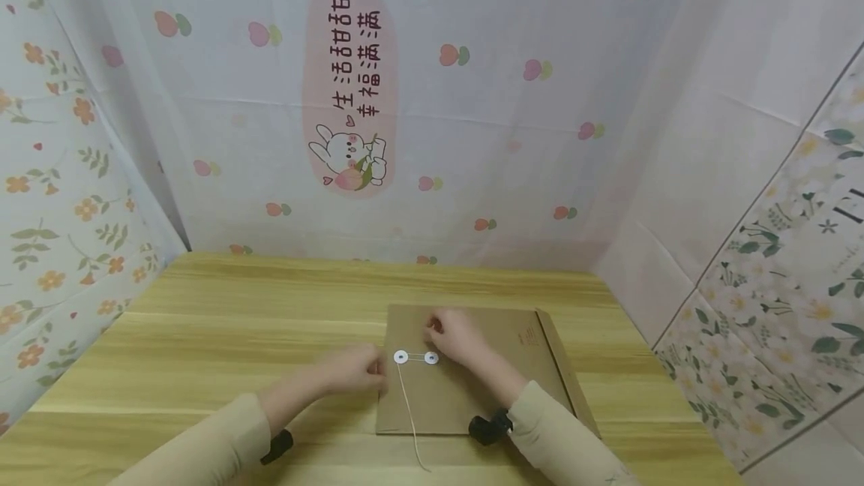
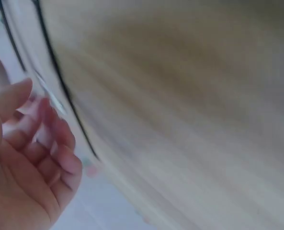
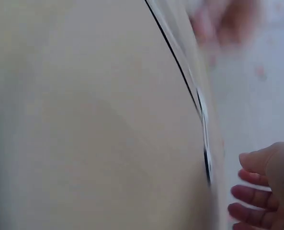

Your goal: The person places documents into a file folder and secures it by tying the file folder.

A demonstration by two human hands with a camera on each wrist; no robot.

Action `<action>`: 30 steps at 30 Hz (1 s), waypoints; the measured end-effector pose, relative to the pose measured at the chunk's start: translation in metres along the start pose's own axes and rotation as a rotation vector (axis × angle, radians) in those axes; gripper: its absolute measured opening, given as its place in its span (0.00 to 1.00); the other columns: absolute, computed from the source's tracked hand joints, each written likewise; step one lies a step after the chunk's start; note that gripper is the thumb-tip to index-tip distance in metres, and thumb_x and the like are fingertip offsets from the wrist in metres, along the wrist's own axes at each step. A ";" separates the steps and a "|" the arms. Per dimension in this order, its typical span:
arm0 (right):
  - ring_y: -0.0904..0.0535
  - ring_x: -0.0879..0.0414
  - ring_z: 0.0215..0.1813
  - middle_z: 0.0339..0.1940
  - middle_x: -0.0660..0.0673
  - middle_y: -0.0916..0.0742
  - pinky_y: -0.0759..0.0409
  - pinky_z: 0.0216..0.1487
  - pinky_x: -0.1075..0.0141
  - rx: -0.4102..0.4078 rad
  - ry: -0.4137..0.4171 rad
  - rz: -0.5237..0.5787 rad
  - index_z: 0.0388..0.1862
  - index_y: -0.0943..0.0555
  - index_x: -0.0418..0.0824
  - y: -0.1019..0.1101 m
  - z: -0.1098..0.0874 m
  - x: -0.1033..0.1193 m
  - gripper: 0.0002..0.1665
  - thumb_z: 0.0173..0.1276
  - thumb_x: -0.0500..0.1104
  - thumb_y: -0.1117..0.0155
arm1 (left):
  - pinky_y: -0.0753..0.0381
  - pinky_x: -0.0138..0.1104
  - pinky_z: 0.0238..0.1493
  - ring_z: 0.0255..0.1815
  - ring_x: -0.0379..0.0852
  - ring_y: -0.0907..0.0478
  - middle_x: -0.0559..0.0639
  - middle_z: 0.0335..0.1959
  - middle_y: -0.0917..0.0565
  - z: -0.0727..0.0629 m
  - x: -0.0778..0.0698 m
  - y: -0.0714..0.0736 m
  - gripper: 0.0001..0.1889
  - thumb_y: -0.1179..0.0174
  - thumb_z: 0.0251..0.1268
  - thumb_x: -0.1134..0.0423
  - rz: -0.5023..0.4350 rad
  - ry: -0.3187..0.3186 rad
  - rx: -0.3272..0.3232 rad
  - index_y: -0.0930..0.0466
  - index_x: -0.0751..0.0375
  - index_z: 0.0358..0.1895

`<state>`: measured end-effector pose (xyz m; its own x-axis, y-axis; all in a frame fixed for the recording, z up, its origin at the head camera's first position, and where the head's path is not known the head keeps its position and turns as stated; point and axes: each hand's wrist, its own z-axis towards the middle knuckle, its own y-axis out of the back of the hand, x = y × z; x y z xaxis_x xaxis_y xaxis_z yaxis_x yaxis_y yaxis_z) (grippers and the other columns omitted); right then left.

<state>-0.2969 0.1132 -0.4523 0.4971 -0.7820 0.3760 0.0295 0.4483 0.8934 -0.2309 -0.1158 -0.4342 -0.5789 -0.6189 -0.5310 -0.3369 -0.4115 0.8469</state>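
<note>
A brown kraft paper file envelope (image 1: 499, 332) lies flat on the wooden table. Two white round buttons (image 1: 401, 357) sit near its left side, with string running between them. The string's loose end (image 1: 409, 405) trails down over the envelope's front edge onto the table. My left hand (image 1: 354, 370) is at the left edge of the envelope, fingers loosely bent; the left wrist view shows nothing in its grasp. Above the envelope, just beyond the right button, hovers my right hand (image 1: 459, 336), its fingers relaxed and slightly curled in the right wrist view, holding nothing visible.
The wooden table (image 1: 223, 321) extends left and behind the envelope. Printed white cloth (image 1: 486, 156) hangs at the back and on both sides. A black wrist device (image 1: 491, 428) is on my right wrist, another (image 1: 277, 446) on my left.
</note>
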 end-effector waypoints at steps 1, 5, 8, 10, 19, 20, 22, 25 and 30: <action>0.26 0.61 0.25 0.22 0.55 0.22 0.26 0.27 0.68 0.003 0.005 0.016 0.29 0.19 0.45 0.001 -0.008 0.005 0.05 0.62 0.43 0.32 | 0.23 0.33 0.28 0.27 0.38 0.25 0.42 0.26 0.21 0.003 0.006 0.002 0.07 0.34 0.58 0.60 0.027 0.021 -0.027 0.20 0.59 0.31; 0.30 0.66 0.21 0.19 0.59 0.24 0.29 0.22 0.72 0.103 0.029 0.105 0.27 0.20 0.45 0.002 -0.040 0.028 0.12 0.58 0.50 0.29 | 0.23 0.47 0.50 0.50 0.55 0.24 0.57 0.48 0.22 0.017 0.024 0.008 0.28 0.34 0.59 0.47 0.146 0.074 -0.057 0.25 0.67 0.54; 0.30 0.67 0.21 0.19 0.59 0.24 0.28 0.23 0.72 0.182 0.040 0.141 0.29 0.20 0.44 0.002 -0.059 0.040 0.18 0.56 0.56 0.28 | 0.35 0.57 0.61 0.65 0.63 0.36 0.65 0.64 0.32 0.027 0.032 0.010 0.41 0.37 0.58 0.42 0.176 0.098 -0.040 0.34 0.69 0.66; 0.31 0.67 0.22 0.20 0.59 0.25 0.29 0.23 0.73 0.207 0.046 0.129 0.32 0.19 0.43 0.002 -0.069 0.046 0.20 0.55 0.58 0.27 | 0.43 0.61 0.64 0.70 0.64 0.44 0.64 0.70 0.39 0.032 0.036 0.012 0.45 0.37 0.58 0.39 0.171 0.120 -0.011 0.40 0.67 0.71; 0.34 0.67 0.23 0.23 0.60 0.28 0.32 0.24 0.73 0.255 0.072 -0.023 0.31 0.23 0.47 0.003 -0.101 0.070 0.26 0.47 0.63 0.25 | 0.55 0.66 0.64 0.74 0.64 0.55 0.57 0.75 0.48 0.040 0.041 0.014 0.50 0.36 0.52 0.36 0.149 0.161 0.080 0.44 0.60 0.74; 0.34 0.67 0.24 0.23 0.60 0.28 0.32 0.24 0.74 0.249 0.080 -0.041 0.30 0.23 0.47 0.003 -0.103 0.072 0.24 0.48 0.61 0.25 | 0.55 0.66 0.65 0.74 0.64 0.55 0.57 0.76 0.48 0.040 0.041 0.014 0.50 0.35 0.52 0.37 0.152 0.161 0.080 0.44 0.60 0.74; 0.34 0.68 0.24 0.22 0.61 0.28 0.32 0.24 0.74 0.225 0.104 -0.068 0.27 0.24 0.48 0.002 -0.105 0.074 0.18 0.52 0.56 0.25 | 0.54 0.65 0.65 0.74 0.64 0.54 0.56 0.75 0.47 0.041 0.040 0.015 0.50 0.35 0.52 0.37 0.157 0.164 0.078 0.43 0.60 0.74; 0.34 0.69 0.23 0.20 0.62 0.27 0.33 0.24 0.76 0.189 0.144 -0.087 0.23 0.23 0.49 -0.001 -0.108 0.074 0.12 0.57 0.47 0.27 | 0.54 0.65 0.65 0.74 0.64 0.55 0.56 0.75 0.47 0.040 0.039 0.017 0.49 0.35 0.52 0.37 0.166 0.172 0.089 0.43 0.59 0.74; 0.36 0.70 0.21 0.18 0.62 0.28 0.34 0.22 0.77 0.168 0.159 -0.047 0.20 0.25 0.48 -0.003 -0.110 0.073 0.13 0.60 0.40 0.32 | 0.54 0.66 0.64 0.74 0.64 0.54 0.58 0.75 0.47 0.039 0.039 0.015 0.48 0.36 0.54 0.38 0.169 0.167 0.106 0.43 0.60 0.74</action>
<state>-0.1649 0.1019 -0.4548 0.6295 -0.7161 0.3015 -0.0823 0.3243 0.9424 -0.2873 -0.1200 -0.4406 -0.5056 -0.7786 -0.3716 -0.3268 -0.2257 0.9177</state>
